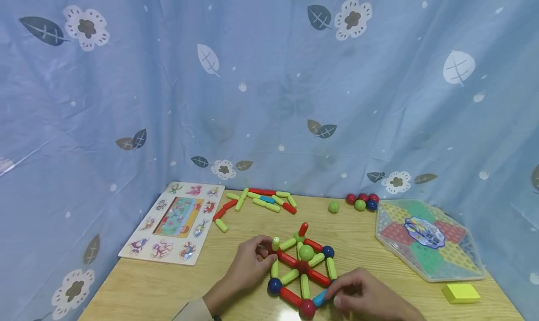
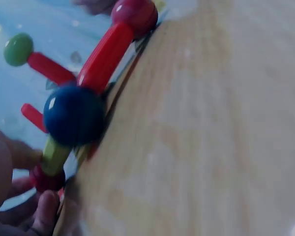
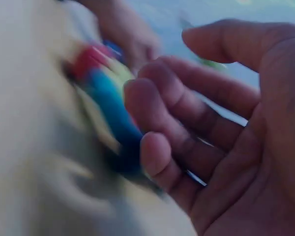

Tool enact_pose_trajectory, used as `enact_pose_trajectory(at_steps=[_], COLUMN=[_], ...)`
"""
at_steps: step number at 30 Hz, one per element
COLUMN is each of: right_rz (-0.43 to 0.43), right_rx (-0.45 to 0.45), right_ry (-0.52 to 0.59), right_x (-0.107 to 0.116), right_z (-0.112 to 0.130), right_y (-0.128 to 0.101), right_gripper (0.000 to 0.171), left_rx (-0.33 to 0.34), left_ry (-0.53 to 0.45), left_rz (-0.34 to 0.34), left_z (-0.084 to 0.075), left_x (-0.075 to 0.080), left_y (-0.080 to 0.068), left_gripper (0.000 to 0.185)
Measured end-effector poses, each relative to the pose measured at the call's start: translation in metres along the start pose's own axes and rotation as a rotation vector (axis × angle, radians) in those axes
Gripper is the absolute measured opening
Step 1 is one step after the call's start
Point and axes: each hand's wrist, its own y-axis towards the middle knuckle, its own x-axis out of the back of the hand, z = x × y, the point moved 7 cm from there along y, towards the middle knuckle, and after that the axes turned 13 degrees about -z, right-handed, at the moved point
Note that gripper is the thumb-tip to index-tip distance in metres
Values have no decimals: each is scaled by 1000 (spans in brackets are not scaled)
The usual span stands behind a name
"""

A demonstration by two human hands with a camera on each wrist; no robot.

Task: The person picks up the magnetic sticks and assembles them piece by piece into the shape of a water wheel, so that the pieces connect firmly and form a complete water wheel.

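A flat wheel of red and green sticks and balls [image 1: 303,267] lies on the wooden table [image 1: 147,288]. My left hand [image 1: 267,251] grips its left corner, where an upright green stick [image 1: 275,243] stands. In the left wrist view my fingertips [image 2: 39,216] curl at a red ball [image 2: 46,179], joined by a green stick to a blue ball [image 2: 73,115]. My right hand [image 1: 334,295] pinches a blue stick [image 1: 320,297] at the wheel's near right edge. In the blurred right wrist view the curled fingers [image 3: 157,147] lie against the blue stick [image 3: 110,105].
A picture puzzle board [image 1: 177,222] lies at the back left. Loose sticks [image 1: 261,199], a green ball [image 1: 333,207] and a cluster of balls [image 1: 362,201] lie along the back. A hexagonal game box [image 1: 427,239] and a yellow block [image 1: 461,293] sit at the right. A blue curtain [image 1: 269,77] hangs behind.
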Motion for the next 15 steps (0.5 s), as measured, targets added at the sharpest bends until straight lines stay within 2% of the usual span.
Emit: enact_pose_trajectory(at_steps=[2,3,6,8,10,15], right_rz=[-127,-225,-528,-667,-744,-789], right_rx=[52,96,100,101,84,19], right_ry=[-64,-124,-268,-357,-421,-532], right_x=[40,65,134,171,198,237], right_z=[4,4,-5,-13,-20,-35], right_y=[2,3,2,3,6,22], right_gripper=[25,23,24,28,32,42], left_rx=[6,4,-9,-21,-31,-69], left_ry=[-4,-1,15,27,28,20], left_rz=[-15,-21,-19,-4,14,63], left_z=[-1,-2,-7,-9,-9,-6], left_x=[-5,-7,-14,-18,-21,-23], left_y=[3,4,0,-1,0,9], left_gripper=[35,38,47,52,51,49])
